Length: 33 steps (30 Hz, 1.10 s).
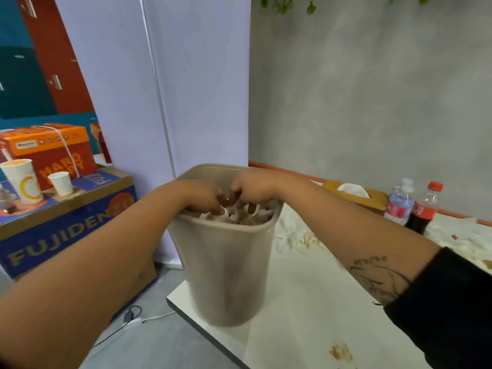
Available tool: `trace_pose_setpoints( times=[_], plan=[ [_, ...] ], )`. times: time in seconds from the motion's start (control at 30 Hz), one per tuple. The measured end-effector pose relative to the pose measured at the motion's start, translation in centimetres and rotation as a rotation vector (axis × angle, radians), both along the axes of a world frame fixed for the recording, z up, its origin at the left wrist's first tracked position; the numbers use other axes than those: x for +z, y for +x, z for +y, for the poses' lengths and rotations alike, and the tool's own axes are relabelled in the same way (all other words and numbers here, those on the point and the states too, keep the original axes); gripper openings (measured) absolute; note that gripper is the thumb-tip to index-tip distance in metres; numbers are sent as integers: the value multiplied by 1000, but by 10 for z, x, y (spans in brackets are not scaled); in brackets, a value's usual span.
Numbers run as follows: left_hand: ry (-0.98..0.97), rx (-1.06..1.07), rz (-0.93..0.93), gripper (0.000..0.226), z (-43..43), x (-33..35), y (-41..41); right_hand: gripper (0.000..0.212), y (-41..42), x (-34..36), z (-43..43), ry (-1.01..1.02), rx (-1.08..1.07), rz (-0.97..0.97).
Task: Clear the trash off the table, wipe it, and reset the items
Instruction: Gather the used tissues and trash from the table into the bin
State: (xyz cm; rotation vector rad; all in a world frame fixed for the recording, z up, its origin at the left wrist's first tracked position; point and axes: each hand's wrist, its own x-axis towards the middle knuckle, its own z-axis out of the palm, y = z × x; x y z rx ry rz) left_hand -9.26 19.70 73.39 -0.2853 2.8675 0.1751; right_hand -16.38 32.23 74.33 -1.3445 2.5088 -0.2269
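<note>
Curling down into the waste bin (223, 262) at centre frame, on the counter (306, 302) corner, left grip (203, 198) and right grip (253, 193) sit among crumpled tissues (213, 216); pinching or merely pressing, I cannot tell. Likely light, soft, squashable: gather them bunched from above.

Two bare forearms show at the lower corners. The right forearm (346, 235), lower right, bears a dark line tattoo (378, 278) of curling strokes under small script-like marks, and a black sleeve (450, 310) covers it at the corner. The left hand (202, 197) and right hand (254, 189), centre, are bare.
</note>
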Motion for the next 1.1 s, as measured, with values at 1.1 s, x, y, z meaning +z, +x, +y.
trace_pose_setpoints(
  times=[1.1],
  plan=[
    [337,93,612,34,197,-131,-100,26,-123,-116,190,-548,-639,-96]
  ],
)
